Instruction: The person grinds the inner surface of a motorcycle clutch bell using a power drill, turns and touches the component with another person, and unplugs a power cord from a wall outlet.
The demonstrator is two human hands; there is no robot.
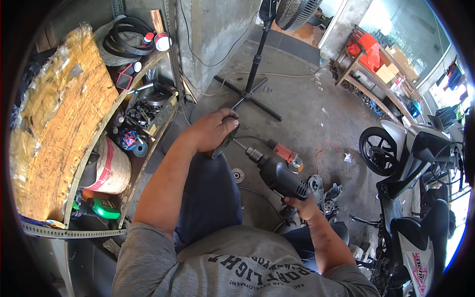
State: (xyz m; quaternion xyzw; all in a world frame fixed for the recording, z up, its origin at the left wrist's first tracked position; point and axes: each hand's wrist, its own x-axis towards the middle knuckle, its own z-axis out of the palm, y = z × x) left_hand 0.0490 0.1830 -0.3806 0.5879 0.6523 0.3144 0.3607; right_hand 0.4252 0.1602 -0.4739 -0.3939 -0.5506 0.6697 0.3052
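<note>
My right hand [303, 206] is wrapped round the handle of a black power drill [281, 175]. Its bit [240, 144] points at a dark, flat piece [225, 141] with a curved edge, held at my left knee. My left hand [213, 129] grips that piece, its fingers bent over the top; most of the piece is hidden behind the hand. Whether the bit touches it I cannot tell. Past the drill, on the floor, lies a red and grey angle grinder [287, 154]. A small round disc [238, 174] rests beside my knee.
To the left stands a wooden shelf [64, 123] with black belts [129, 37], a parts tray [151, 111] and a white bucket [111, 166]. A fan stand [253, 74] is ahead. Metal engine parts [319, 190] lie right of the drill; a motorcycle [420, 198] stands further right. Cords cross the floor.
</note>
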